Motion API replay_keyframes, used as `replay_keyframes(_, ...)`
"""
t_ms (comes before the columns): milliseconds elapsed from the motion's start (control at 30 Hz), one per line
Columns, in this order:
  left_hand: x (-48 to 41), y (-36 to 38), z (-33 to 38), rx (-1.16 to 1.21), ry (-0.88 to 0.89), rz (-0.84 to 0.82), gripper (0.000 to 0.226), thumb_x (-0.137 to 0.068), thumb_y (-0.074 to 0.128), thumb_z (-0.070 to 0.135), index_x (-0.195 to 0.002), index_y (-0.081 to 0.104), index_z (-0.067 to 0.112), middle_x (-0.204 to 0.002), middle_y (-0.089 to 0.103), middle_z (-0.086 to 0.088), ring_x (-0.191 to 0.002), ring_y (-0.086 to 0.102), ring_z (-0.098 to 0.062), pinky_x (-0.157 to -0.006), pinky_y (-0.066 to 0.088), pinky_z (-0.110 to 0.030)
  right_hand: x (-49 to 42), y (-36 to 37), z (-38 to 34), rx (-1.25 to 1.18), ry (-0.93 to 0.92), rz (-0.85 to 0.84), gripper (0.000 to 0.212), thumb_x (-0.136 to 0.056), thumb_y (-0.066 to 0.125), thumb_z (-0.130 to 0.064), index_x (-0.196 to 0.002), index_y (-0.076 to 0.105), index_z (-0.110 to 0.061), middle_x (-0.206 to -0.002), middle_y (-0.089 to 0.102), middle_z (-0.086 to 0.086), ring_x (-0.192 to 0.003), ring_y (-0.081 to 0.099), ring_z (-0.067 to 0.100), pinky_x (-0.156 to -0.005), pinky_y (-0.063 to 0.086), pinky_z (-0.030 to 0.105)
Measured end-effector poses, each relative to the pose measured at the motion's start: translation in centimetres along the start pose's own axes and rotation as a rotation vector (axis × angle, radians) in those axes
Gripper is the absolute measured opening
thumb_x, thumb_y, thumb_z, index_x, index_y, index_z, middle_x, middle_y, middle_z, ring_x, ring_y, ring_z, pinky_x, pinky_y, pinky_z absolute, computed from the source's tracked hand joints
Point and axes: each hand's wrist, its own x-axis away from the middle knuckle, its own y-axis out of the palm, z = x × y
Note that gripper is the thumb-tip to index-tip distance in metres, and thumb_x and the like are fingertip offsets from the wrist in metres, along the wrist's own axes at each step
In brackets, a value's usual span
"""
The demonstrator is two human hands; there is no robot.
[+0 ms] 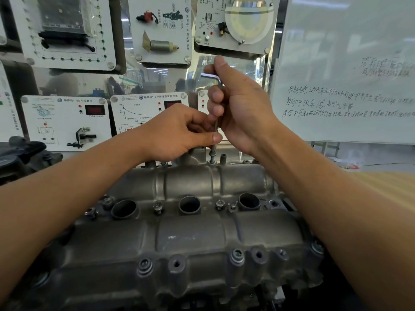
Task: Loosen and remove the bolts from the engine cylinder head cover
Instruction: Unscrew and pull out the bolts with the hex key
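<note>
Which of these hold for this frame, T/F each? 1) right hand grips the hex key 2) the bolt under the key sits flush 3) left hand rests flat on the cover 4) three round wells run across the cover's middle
1. The right hand grips the hex key. True.
2. The bolt under the key sits flush. False: it stands raised out of its hole at the far edge.
3. The left hand rests flat on the cover. False: its fingertips pinch the key's shaft above the bolt.
4. Three round wells run across the cover's middle. True.
</note>
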Motion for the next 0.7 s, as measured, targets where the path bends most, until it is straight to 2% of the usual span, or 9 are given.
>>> replay_keyframes(33,0.00,0.02,-0.05,0.002,-0.003,-0.002,0.012,-0.090,0.071,0.018,-0.078,0.071,0.017,-0.078,0.071,-0.016,-0.071,0.056,-0.015,-0.073,0.049,-0.029,0.05,-0.01,-0.01,0.013,0.001,-0.015,0.029,-0.101,0.057,-0.036,-0.081,0.065,-0.015,-0.049,0.042,-0.005,-0.041,0.036,0.010,-0.043,0.034,0.022)
replay_keyframes(133,0.07,-0.05,-0.03,-0.002,-0.005,0.006,0.012,-0.090,0.071,0.019,-0.078,0.072,0.019,-0.067,0.071,0.006,-0.065,0.059,-0.001,-0.066,0.047,-0.014,0.19,0.10,0.04,0.082,0.008,-0.044,0.042,-0.097,0.060,-0.042,-0.065,0.052,-0.017,-0.047,0.040,-0.008,-0.045,0.032,0.011,-0.045,0.031,0.022)
replay_keyframes(167,0.06,-0.06,-0.06,-0.009,-0.009,0.009,0.010,-0.089,0.071,0.019,-0.079,0.073,0.018,-0.069,0.073,0.004,-0.067,0.060,-0.003,-0.066,0.050,-0.016,0.24,0.17,0.07,0.094,0.006,-0.046,0.043,-0.096,0.062,-0.042,-0.063,0.047,-0.018,-0.047,0.039,-0.009,-0.047,0.031,0.012,-0.045,0.030,0.021)
replay_keyframes(267,-0.01,-0.02,-0.08,-0.019,-0.012,0.009,0.009,-0.089,0.072,0.021,-0.086,0.076,0.013,-0.085,0.076,-0.013,-0.077,0.061,-0.016,-0.080,0.054,-0.038,0.26,0.22,0.06,0.085,0.008,-0.045,0.044,-0.094,0.065,-0.034,-0.058,0.044,-0.019,-0.049,0.034,-0.007,-0.048,0.029,0.013,-0.048,0.029,0.024)
replay_keyframes(300,-0.02,-0.02,-0.09,-0.014,-0.009,0.007,0.008,-0.089,0.072,0.021,-0.085,0.075,0.015,-0.084,0.076,-0.011,-0.076,0.060,-0.015,-0.079,0.054,-0.037,0.27,0.18,0.03,0.072,0.015,-0.048,0.043,-0.093,0.064,-0.029,-0.057,0.044,-0.019,-0.050,0.033,-0.007,-0.048,0.030,0.013,-0.049,0.028,0.025)
replay_keyframes(367,-0.05,-0.04,-0.12,-0.004,-0.006,0.003,0.006,-0.089,0.072,0.019,-0.083,0.075,0.018,-0.081,0.075,-0.005,-0.073,0.062,-0.015,-0.076,0.052,-0.028,0.29,0.05,-0.07,0.037,0.026,-0.062,0.035,-0.092,0.057,-0.019,-0.060,0.045,-0.017,-0.052,0.031,-0.005,-0.048,0.031,0.013,-0.050,0.026,0.026)
replay_keyframes(433,-0.15,-0.12,-0.28,-0.011,-0.011,-0.019,0.002,-0.087,0.074,0.017,-0.089,0.075,0.018,-0.088,0.077,-0.006,-0.080,0.069,-0.019,-0.082,0.053,-0.023,0.36,-0.09,-0.19,0.021,0.019,-0.069,0.023,-0.091,0.051,-0.015,-0.068,0.049,-0.014,-0.053,0.033,-0.004,-0.048,0.033,0.012,-0.050,0.028,0.025)
replay_keyframes(533,-0.24,-0.12,-0.52,-0.102,0.001,-0.114,0.009,-0.085,0.076,0.020,-0.094,0.075,0.022,-0.091,0.076,0.002,-0.087,0.069,-0.007,-0.085,0.052,-0.019,0.40,-0.34,-0.28,0.018,-0.005,-0.049,0.013,-0.089,0.046,-0.013,-0.081,0.056,-0.011,-0.054,0.043,-0.003,-0.051,0.039,0.013,-0.051,0.033,0.026)
replay_keyframes(700,-0.29,-0.05,-0.77,-0.225,-0.003,-0.194,0.013,-0.088,0.073,0.024,-0.101,0.074,0.027,-0.098,0.075,0.010,-0.099,0.067,-0.007,-0.098,0.051,-0.034,0.32,-0.55,0.10,0.015,0.049,0.037,0.025,-0.092,0.042,-0.016,-0.073,0.058,-0.010,-0.055,0.051,0.001,-0.049,0.044,0.015,-0.051,0.038,0.026)
